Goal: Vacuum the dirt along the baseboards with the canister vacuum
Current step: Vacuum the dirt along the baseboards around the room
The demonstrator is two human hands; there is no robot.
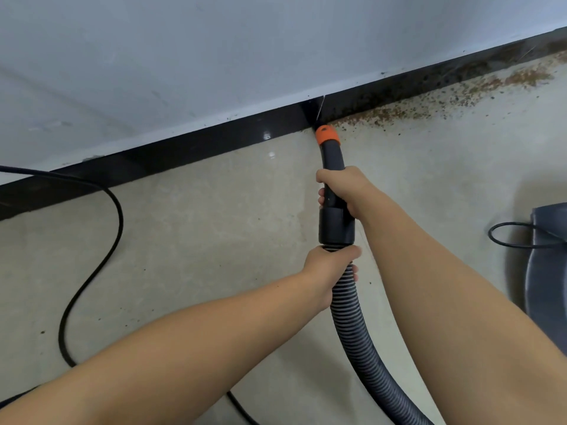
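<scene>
Orange nozzle [327, 134] meets the baseboard [196, 142]; our right hand [343, 191] grips the wand [333, 162], left hand [328, 271] the hose [352, 326]. Next, we sweep right through dirt [429, 105].

Both forearms are bare to the frame edge, left hand [329, 276] and right hand [343, 187] ungloved

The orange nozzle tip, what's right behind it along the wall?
Behind the orange nozzle tip runs the black baseboard, with a white wall above. Brown dirt lies along it to the right. The nozzle's mouth and anything under it are hidden.
</scene>
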